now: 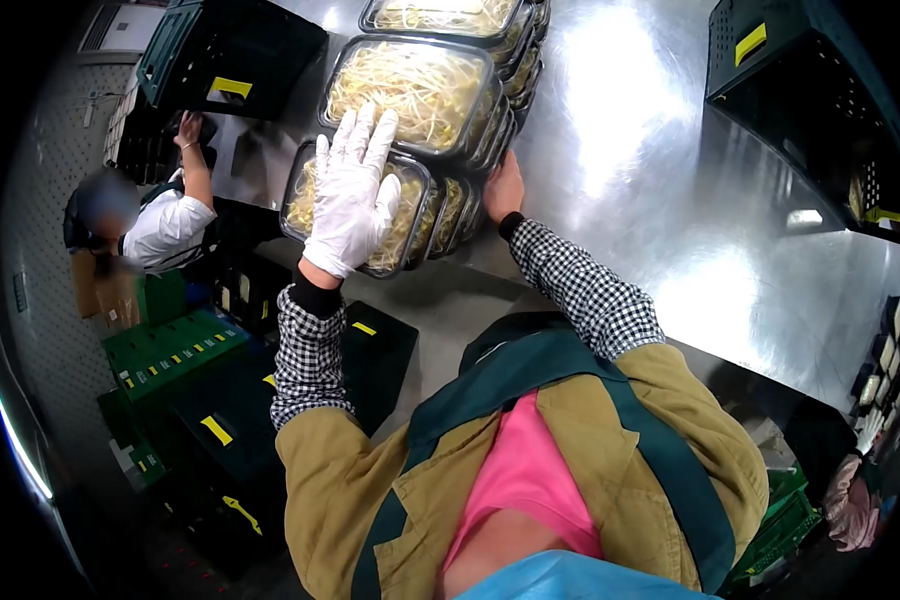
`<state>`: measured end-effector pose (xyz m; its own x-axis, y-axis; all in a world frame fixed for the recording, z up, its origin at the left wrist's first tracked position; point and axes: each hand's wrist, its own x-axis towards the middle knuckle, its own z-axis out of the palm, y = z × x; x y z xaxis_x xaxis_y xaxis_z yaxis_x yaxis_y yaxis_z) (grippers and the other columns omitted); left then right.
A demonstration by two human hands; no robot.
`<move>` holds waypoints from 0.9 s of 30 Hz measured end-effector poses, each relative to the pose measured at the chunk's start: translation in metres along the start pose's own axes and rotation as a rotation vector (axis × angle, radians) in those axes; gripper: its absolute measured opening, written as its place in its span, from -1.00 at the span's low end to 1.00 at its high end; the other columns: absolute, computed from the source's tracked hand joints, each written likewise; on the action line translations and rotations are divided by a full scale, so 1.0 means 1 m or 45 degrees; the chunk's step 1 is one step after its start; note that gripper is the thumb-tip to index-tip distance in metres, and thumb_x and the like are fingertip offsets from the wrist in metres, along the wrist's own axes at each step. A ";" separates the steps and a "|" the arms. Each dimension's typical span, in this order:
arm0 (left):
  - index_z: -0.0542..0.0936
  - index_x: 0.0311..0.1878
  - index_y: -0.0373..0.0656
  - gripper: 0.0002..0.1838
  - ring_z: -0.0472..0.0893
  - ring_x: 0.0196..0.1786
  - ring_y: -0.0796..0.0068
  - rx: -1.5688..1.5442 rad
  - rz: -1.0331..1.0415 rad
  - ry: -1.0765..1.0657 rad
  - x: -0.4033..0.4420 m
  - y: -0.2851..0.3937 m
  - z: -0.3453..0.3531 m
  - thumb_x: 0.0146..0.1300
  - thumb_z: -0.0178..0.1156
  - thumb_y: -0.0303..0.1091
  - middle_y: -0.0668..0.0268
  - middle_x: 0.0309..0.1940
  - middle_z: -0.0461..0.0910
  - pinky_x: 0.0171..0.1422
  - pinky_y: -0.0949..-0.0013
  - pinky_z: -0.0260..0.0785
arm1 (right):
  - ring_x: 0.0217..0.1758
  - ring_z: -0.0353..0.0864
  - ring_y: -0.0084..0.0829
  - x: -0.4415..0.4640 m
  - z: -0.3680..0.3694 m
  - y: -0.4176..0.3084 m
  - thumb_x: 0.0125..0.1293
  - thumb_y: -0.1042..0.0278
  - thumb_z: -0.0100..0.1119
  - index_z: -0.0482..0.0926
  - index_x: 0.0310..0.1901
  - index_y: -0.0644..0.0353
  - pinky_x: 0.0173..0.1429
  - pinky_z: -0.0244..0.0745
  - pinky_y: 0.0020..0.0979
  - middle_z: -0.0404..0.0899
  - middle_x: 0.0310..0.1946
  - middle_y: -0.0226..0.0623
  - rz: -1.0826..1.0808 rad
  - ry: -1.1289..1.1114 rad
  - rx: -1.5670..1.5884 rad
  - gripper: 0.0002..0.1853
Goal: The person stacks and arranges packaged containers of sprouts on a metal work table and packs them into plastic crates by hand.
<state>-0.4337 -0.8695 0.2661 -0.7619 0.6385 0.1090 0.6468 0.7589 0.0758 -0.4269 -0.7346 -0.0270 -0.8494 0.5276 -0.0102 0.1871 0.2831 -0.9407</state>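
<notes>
Clear-lidded black trays of bean sprouts (410,85) stand in stacks at the edge of a metal table. My left hand (350,195), in a white glove, lies flat over a nearer, lower tray of bean sprouts (300,205), its fingertips reaching onto the taller stack's top tray. Its fingers are stretched out and the thumb is apart. My right hand (504,188), bare, rests against the right side of the stacks. Its fingers point forward along the trays and are partly hidden by them. Another tray stack (440,15) stands behind.
The shiny metal table (620,130) extends to the right. Dark crates stand at its far left (260,50) and right (800,110). Green crates (170,345) are piled on the floor at left. Another person (165,225) works at the left; a gloved hand (868,430) shows at far right.
</notes>
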 end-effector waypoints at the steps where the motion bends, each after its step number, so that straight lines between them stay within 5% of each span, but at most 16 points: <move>1: 0.15 0.43 -0.08 -0.30 0.05 0.47 0.06 0.016 -0.001 -0.005 -0.001 0.001 0.000 0.18 0.03 -0.31 0.06 0.42 0.10 0.50 -0.06 -0.29 | 0.00 0.45 0.17 -0.001 0.000 -0.002 0.32 0.45 -0.15 0.37 0.07 0.28 0.04 0.37 -0.06 0.50 -0.06 0.14 -0.082 0.094 0.066 -0.70; 6: 0.12 0.42 -0.23 -0.25 0.06 0.44 -0.09 0.052 -0.059 -0.006 -0.001 0.009 -0.002 0.13 0.09 -0.33 -0.13 0.39 0.07 0.49 -0.07 -0.22 | 0.00 0.45 0.18 -0.012 -0.010 -0.011 0.34 0.45 -0.15 0.37 0.10 0.26 0.05 0.38 -0.12 0.50 -0.10 0.19 -0.016 -0.018 0.088 -0.68; 8: 0.08 0.45 -0.20 -0.29 0.03 0.47 -0.03 0.006 -0.111 0.002 0.000 0.014 -0.004 0.21 0.01 -0.39 -0.02 0.44 0.03 0.52 0.12 -0.21 | 0.01 0.44 0.18 -0.022 -0.006 -0.010 0.32 0.46 -0.14 0.37 0.11 0.26 0.06 0.38 -0.12 0.49 -0.09 0.19 0.004 -0.026 0.147 -0.67; 13: 0.08 0.43 -0.26 -0.31 0.02 0.48 -0.01 -0.017 -0.103 0.033 0.002 0.010 -0.002 0.23 0.01 -0.40 -0.02 0.43 0.04 0.52 0.14 -0.18 | -0.02 0.47 0.12 -0.018 -0.023 -0.011 0.38 0.27 -0.07 0.35 0.12 0.29 0.07 0.39 -0.10 0.48 -0.06 0.14 0.086 -0.180 -0.069 -0.64; 17: 0.11 0.42 -0.29 -0.23 0.09 0.44 -0.08 -0.062 -0.121 0.026 0.000 0.011 -0.002 0.11 0.12 -0.44 -0.08 0.40 0.10 0.51 0.08 -0.14 | -0.11 0.46 0.09 0.096 -0.027 0.015 0.38 0.16 0.01 0.27 0.17 0.46 0.02 0.36 -0.10 0.50 -0.19 0.16 0.063 0.232 0.086 -0.48; 18: 0.11 0.42 -0.29 -0.24 0.09 0.44 -0.07 -0.063 -0.114 0.019 -0.001 0.010 -0.002 0.11 0.12 -0.44 -0.07 0.40 0.10 0.51 0.08 -0.14 | -0.17 0.49 0.05 0.123 -0.021 0.022 0.33 0.15 0.09 0.24 0.21 0.45 -0.02 0.40 -0.13 0.55 -0.25 0.11 0.161 0.126 0.322 -0.41; 22: 0.13 0.41 -0.28 -0.24 0.11 0.44 -0.04 -0.061 -0.097 0.021 0.001 0.008 -0.004 0.10 0.12 -0.47 -0.06 0.39 0.12 0.50 0.09 -0.10 | -0.37 0.53 -0.14 0.147 -0.016 0.015 0.31 0.31 0.05 0.31 0.25 0.22 -0.20 0.43 -0.25 0.53 -0.40 -0.04 0.002 0.041 0.067 -0.52; 27: 0.16 0.39 -0.28 -0.23 0.13 0.43 -0.06 -0.152 -0.105 0.078 0.001 0.008 -0.003 0.05 0.17 -0.51 -0.06 0.38 0.13 0.50 0.07 -0.08 | -0.33 0.56 0.00 0.131 -0.014 0.007 0.27 0.41 0.02 0.32 0.26 0.10 -0.19 0.44 -0.18 0.55 -0.36 0.03 -0.046 0.130 0.159 -0.51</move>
<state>-0.4293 -0.8637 0.2695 -0.8116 0.5626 0.1575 0.5842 0.7856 0.2039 -0.5296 -0.6523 -0.0300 -0.7989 0.5991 0.0527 0.0893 0.2048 -0.9747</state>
